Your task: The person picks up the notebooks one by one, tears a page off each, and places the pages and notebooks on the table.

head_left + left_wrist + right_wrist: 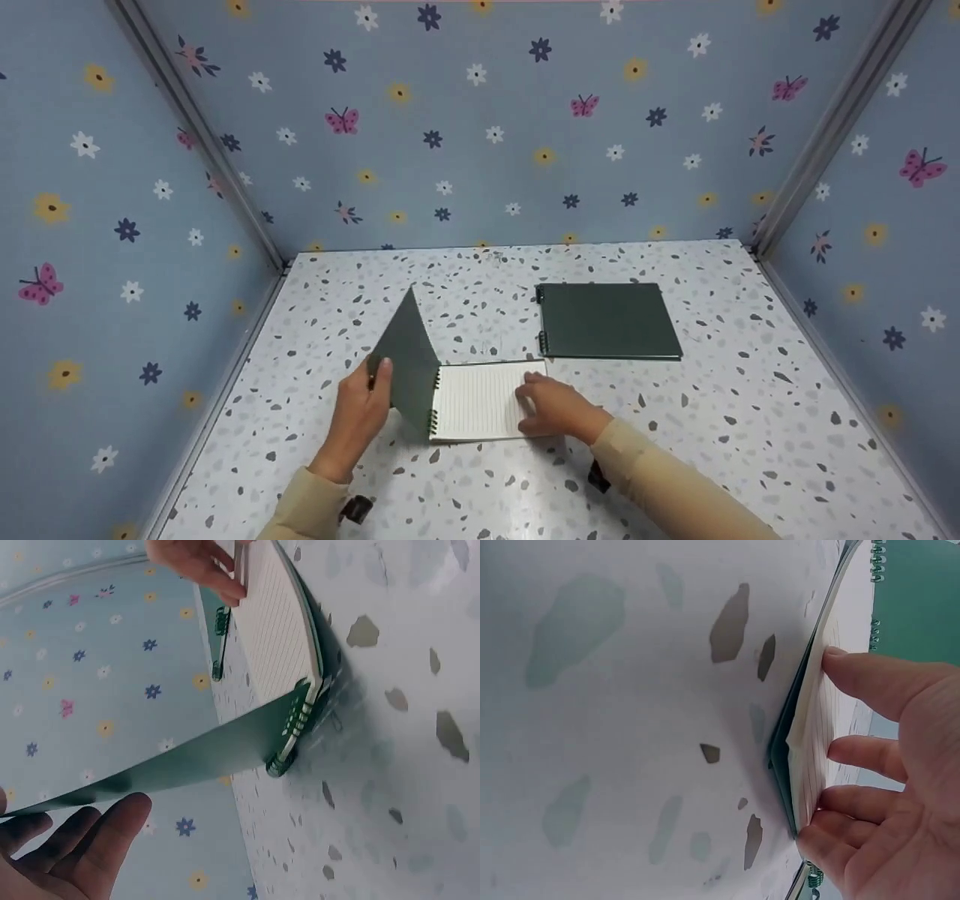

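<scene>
An open spiral notebook [480, 401] with lined white pages lies on the table, its dark green cover [409, 360] raised upright at the left. My left hand [364, 409] pinches that cover by its outer edge, thumb on the inner face and fingers behind. In the left wrist view the cover [202, 754] slants up from the coil binding [294, 727]. At the right side of the pages, my right hand [559, 405] rests its fingertips on the paper. The right wrist view shows its thumb [870, 679] and spread fingers against the lined sheet [817, 742], near the edge.
A second green spiral notebook [609, 321] lies closed behind and to the right of the open one. The speckled white table [495, 495] is walled by blue flowered panels [510, 112] at the back and both sides.
</scene>
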The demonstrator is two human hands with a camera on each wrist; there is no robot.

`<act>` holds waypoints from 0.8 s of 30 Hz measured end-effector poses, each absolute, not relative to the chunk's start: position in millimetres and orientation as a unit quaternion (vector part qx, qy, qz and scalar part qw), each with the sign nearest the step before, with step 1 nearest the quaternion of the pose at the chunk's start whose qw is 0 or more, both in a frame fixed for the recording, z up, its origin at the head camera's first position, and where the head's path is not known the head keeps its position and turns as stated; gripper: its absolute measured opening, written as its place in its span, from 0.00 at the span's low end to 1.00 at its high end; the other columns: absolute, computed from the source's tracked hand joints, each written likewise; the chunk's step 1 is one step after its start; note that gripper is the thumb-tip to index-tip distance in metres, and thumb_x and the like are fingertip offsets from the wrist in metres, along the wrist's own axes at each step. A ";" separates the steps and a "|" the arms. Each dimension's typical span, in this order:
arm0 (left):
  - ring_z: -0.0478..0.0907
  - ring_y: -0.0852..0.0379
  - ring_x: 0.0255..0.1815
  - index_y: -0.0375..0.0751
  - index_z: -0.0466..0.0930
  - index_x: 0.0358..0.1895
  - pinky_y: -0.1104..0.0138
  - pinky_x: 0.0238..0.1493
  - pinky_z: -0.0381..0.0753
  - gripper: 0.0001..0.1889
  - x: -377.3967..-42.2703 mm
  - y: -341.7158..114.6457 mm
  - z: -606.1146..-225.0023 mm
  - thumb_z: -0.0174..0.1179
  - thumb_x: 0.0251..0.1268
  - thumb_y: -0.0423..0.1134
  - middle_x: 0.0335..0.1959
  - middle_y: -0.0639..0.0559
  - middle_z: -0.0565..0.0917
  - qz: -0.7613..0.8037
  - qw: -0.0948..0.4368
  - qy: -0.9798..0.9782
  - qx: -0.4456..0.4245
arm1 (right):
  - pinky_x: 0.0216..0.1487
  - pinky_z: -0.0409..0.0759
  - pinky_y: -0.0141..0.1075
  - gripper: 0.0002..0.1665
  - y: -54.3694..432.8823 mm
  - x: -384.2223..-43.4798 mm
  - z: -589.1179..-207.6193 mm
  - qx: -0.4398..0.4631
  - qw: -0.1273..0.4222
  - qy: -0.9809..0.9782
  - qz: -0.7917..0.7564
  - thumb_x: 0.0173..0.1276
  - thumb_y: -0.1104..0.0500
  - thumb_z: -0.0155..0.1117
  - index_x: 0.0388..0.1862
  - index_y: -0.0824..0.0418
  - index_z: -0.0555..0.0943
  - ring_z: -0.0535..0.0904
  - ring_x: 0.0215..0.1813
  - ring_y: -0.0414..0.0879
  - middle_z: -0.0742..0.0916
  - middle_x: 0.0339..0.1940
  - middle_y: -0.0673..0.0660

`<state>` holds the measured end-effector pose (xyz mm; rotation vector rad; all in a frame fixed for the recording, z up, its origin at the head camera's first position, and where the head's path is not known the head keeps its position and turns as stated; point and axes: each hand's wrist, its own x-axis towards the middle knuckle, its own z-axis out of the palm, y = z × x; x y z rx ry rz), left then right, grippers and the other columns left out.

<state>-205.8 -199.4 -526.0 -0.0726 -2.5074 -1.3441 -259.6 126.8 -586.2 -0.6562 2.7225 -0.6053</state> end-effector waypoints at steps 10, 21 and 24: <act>0.91 0.57 0.40 0.34 0.72 0.79 0.68 0.39 0.93 0.25 -200.3 -275.5 -515.7 0.58 0.83 0.31 0.60 0.26 0.82 -0.553 0.062 -0.827 0.079 | 0.78 0.76 0.64 0.31 128.1 -258.0 -586.3 -0.238 0.133 0.942 -0.198 0.62 0.55 0.82 0.63 0.66 0.86 0.72 0.82 0.68 0.79 0.78 0.72; 0.88 0.55 0.42 0.18 0.73 0.68 0.63 0.39 0.94 0.23 -210.0 -336.6 -563.1 0.62 0.76 0.28 0.56 0.26 0.85 -0.539 -0.060 -0.825 0.157 | 0.81 0.72 0.63 0.33 126.7 -257.9 -583.7 -0.220 0.145 0.944 -0.196 0.62 0.54 0.82 0.65 0.64 0.86 0.71 0.83 0.67 0.77 0.80 0.71; 0.88 0.54 0.38 0.15 0.73 0.66 0.64 0.35 0.94 0.24 -211.7 -339.5 -570.6 0.64 0.73 0.27 0.51 0.28 0.85 -0.505 -0.067 -0.844 0.168 | 0.82 0.71 0.61 0.33 125.8 -257.5 -583.6 -0.215 0.147 0.944 -0.201 0.63 0.53 0.82 0.65 0.64 0.86 0.70 0.84 0.66 0.77 0.80 0.70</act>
